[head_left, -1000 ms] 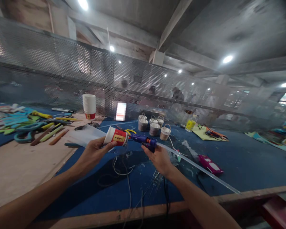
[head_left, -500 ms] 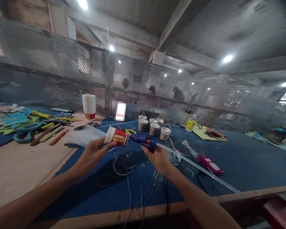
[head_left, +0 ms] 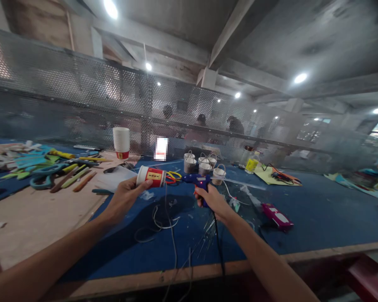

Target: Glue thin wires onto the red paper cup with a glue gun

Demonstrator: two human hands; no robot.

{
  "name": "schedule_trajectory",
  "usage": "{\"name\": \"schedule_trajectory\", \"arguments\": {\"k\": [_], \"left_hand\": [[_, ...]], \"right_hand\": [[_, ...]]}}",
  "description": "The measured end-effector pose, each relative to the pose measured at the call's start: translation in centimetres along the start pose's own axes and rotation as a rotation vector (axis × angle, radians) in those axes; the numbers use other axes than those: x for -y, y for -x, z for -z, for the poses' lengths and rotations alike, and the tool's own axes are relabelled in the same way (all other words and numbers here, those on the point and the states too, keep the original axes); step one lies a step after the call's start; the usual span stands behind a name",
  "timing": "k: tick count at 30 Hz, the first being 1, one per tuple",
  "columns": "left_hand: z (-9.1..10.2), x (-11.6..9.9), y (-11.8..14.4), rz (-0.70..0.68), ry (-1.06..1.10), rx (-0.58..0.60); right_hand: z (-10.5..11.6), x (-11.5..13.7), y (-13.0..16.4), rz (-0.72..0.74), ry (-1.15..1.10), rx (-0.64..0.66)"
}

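Observation:
Lying on its side in the air, a red and white paper cup [head_left: 151, 177] is gripped by my left hand [head_left: 125, 196], the thumb along its wall and its rim facing right. My right hand [head_left: 211, 199] is wrapped round the handle of a blue glue gun [head_left: 198, 180], with a long clear glue stick [head_left: 239, 183] running out of its back to the right. The gun's nozzle points left towards the cup, a gap apart from it. Behind that gap lie pliers with yellow and red handles [head_left: 174, 177]. A loose white cord [head_left: 173, 235] lies below on the blue mat.
Several small cord-handled buckets [head_left: 204, 166] stand behind the gun. A stack of paper cups [head_left: 121, 142] is at back left, near scissors [head_left: 45, 175] and clay tools. A magenta packet [head_left: 277, 216] and a yellow-labelled bottle [head_left: 252, 162] are on the right. A perforated metal screen [head_left: 113, 92] closes the back.
The glue gun has drawn away from the cup's rim to the right and turned more level, its glue stick swinging up. The cup has tipped closer to horizontal, still in my left hand.

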State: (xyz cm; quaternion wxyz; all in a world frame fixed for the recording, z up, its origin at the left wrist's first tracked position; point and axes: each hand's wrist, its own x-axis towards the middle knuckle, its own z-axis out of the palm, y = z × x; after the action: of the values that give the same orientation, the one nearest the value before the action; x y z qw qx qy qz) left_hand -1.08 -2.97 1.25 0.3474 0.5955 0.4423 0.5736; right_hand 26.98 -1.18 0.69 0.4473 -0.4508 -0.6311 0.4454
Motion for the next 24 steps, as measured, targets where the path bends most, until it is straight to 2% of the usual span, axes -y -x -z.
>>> {"name": "schedule_trajectory", "arguments": {"k": [2, 11, 15, 19, 24], "left_hand": [[-0.1, -0.2, 0.0, 0.013, 0.017, -0.019], [0.1, 1.1, -0.6, 0.042, 0.135, -0.009], [0.0, 1.2, -0.6, 0.025, 0.160, 0.001], [-0.1, 1.3, -0.7, 0.039, 0.189, -0.005], [0.0, 1.6, -0.7, 0.033, 0.202, 0.011]], "right_hand": [[0.4, -0.7, -0.4, -0.020, 0.048, 0.014], [2.2, -2.3, -1.2, -0.062, 0.616, -0.048], [2.0, -2.7, -1.4, -0.055, 0.717, -0.058], [1.3, -2.5, -1.1, -0.075, 0.789, -0.147], [0.7, -1.5, -0.4, -0.073, 1.037, -0.168]]}}
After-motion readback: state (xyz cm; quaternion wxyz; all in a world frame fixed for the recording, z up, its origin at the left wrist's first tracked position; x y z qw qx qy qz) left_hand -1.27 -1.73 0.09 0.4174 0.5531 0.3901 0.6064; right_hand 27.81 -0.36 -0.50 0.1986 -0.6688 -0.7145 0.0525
